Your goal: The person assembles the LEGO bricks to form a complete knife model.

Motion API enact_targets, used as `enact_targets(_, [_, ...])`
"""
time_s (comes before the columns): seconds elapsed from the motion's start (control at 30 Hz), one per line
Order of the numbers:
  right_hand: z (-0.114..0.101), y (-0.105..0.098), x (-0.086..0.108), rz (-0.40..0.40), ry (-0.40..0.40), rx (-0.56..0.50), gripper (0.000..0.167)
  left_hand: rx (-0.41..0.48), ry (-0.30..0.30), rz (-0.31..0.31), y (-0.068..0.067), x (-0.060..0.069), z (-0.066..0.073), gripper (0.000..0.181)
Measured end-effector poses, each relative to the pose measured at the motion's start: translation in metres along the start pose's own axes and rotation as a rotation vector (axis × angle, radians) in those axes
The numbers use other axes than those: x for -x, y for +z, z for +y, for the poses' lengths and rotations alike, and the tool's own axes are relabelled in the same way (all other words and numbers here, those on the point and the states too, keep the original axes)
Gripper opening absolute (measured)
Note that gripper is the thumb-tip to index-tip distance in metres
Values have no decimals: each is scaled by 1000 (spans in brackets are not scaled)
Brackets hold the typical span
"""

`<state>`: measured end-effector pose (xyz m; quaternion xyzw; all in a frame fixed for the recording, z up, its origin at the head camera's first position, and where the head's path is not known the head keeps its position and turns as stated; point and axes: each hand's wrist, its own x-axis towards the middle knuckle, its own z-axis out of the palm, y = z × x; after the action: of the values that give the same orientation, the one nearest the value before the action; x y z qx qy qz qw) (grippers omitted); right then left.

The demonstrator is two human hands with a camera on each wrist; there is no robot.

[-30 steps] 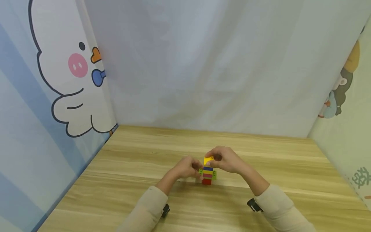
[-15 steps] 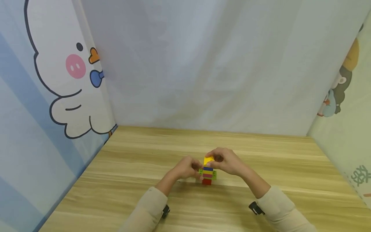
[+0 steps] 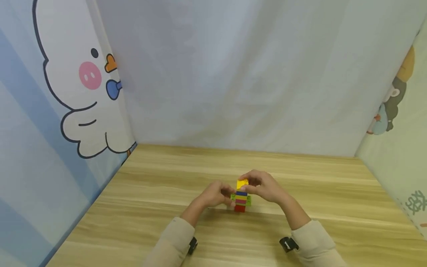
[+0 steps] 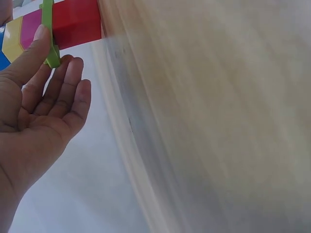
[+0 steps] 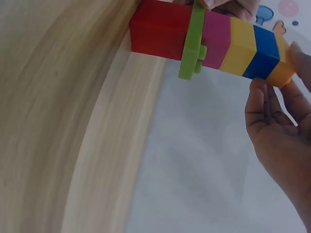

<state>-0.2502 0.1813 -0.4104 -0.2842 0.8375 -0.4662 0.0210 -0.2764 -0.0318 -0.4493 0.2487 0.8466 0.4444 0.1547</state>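
Note:
A tower of toy building bricks stands upright on the wooden table. Its base is a red brick (image 3: pixel 240 208), under a wider light-green plate (image 5: pixel 193 41) with studs at its ends. Above come a magenta brick (image 5: pixel 215 39), a yellow brick (image 5: pixel 238 47) and a blue brick (image 5: pixel 262 52). The top yellow brick (image 3: pixel 241 184) is pinched between thumb and fingers of my right hand (image 3: pixel 265 186). Lower down, my left hand (image 3: pixel 215 194) holds the tower's left side by the green plate; its thumb lies over the magenta brick in the left wrist view, with some fingertips hidden behind.
The wooden table (image 3: pixel 160 174) runs back to a pale curtain (image 3: pixel 233 81). A cartoon-printed sheet (image 3: pixel 70 122) hangs at the left, and another printed panel (image 3: pixel 397 148) at the right. Black straps (image 3: pixel 288 244) show at both wrists.
Both hands keep their hold on the brick tower. Tower and hands sit very slightly further right in the head view, and the right forearm has shifted a little inward.

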Motion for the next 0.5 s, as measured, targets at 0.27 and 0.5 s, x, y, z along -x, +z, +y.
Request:
enact_targets(0.27, [10,-1,-3,41,-12,-86,29,-3,14,22,2,-4,-5,33])
enact_targets(0.5, [20,6,-9,178,-8,-47,32,-24,27,54,1,-4,-4,31])
